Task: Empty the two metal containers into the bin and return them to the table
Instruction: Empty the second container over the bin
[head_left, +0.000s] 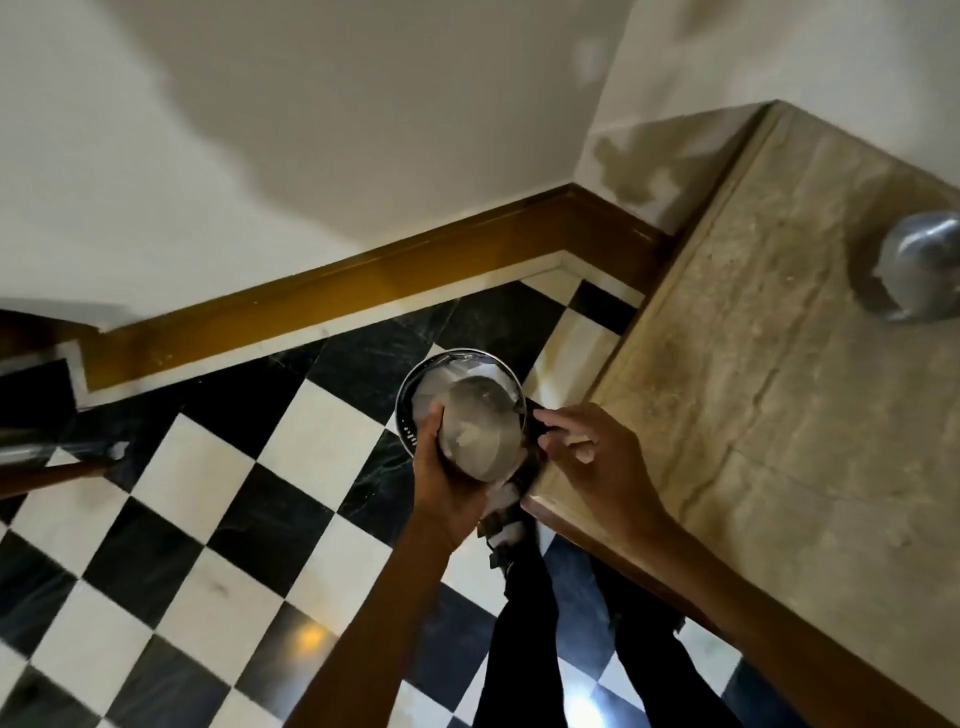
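My left hand (441, 483) grips a round metal container (480, 428), held tilted over the small round bin (410, 400) on the floor. White crumpled paper shows inside the bin, around the container. My right hand (592, 462) hovers just right of the container with its fingers spread, holding nothing. The second metal container (919, 265) stands on the stone table (753, 389) at the far right.
The bin sits on a black-and-white checkered floor (208, 493), tight against the table's left corner. A brown skirting board and white wall run behind it. My dark trouser legs and sandalled foot are below the hands. A wooden furniture leg pokes in at the left edge.
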